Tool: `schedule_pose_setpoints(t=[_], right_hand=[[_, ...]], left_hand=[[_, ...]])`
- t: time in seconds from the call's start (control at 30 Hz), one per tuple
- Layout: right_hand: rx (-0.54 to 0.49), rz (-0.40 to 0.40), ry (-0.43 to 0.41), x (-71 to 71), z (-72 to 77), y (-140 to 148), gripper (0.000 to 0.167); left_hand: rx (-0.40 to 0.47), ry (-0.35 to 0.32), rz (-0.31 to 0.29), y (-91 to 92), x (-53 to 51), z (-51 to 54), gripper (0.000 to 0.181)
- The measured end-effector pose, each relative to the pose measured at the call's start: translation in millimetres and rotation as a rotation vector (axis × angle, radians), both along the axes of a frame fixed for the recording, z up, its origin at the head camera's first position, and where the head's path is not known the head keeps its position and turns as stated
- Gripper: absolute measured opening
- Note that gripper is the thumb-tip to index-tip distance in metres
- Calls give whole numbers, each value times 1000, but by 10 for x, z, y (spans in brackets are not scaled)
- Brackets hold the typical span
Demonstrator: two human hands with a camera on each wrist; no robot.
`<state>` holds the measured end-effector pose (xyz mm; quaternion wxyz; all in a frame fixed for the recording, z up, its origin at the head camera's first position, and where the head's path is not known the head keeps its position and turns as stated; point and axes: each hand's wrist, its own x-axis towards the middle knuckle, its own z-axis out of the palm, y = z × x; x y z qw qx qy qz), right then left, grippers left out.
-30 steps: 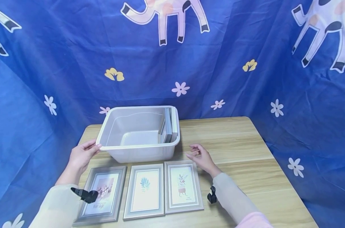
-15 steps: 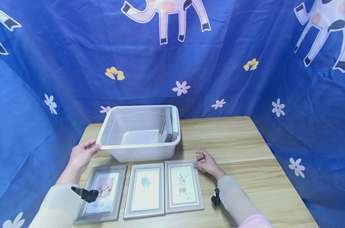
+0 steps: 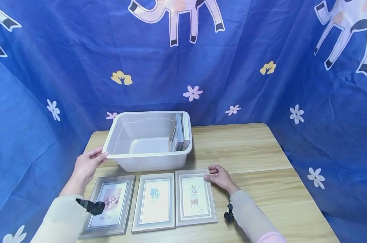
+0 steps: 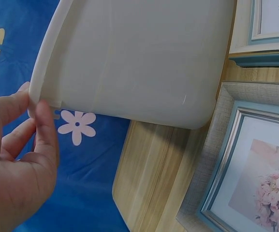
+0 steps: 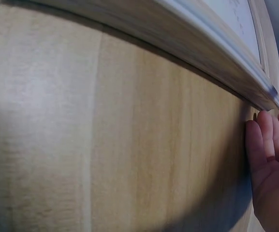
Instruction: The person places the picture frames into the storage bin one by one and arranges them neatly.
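Note:
My left hand (image 3: 87, 165) pinches the near left corner of the light grey plastic tub (image 3: 147, 162), thumb and fingers on its rim in the left wrist view. At the far right corner of the potted-plant picture frame (image 3: 181, 199), my right hand (image 3: 221, 178) has its thumb over the edge and its fingers beside the corner. In the right wrist view, the fingertips (image 5: 265, 118) meet that frame's corner. The frame lies flat beside the blue-leaf picture frame (image 3: 135, 212). Farther left lies the pink-flower picture frame (image 3: 127, 202), partly behind the left wrist camera.
Several frames (image 3: 179, 131) stand on edge against the tub's right wall. The wooden table (image 3: 247, 145) extends to the right of the tub. A blue patterned curtain (image 3: 153, 67) hangs behind and at both sides.
My right hand has moved from above the table near the tub, toward me and right, onto the potted-plant frame's corner. The left hand keeps its hold on the tub rim.

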<state>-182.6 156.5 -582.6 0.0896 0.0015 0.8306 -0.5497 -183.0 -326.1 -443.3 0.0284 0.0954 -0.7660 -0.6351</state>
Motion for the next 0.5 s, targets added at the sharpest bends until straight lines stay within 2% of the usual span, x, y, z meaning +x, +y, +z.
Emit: schedule_pose_setpoints(t=[0.13, 0.27, 0.5], right_hand=[[72, -4, 11, 18, 1, -9, 49], [96, -8, 22, 27, -16, -14, 48], [140, -28, 68, 41, -17, -49, 46]], left_hand=[[-4, 2, -2, 1, -2, 5, 61], [29, 10, -1, 5, -1, 10, 61], [21, 9, 2, 11, 9, 11, 63]])
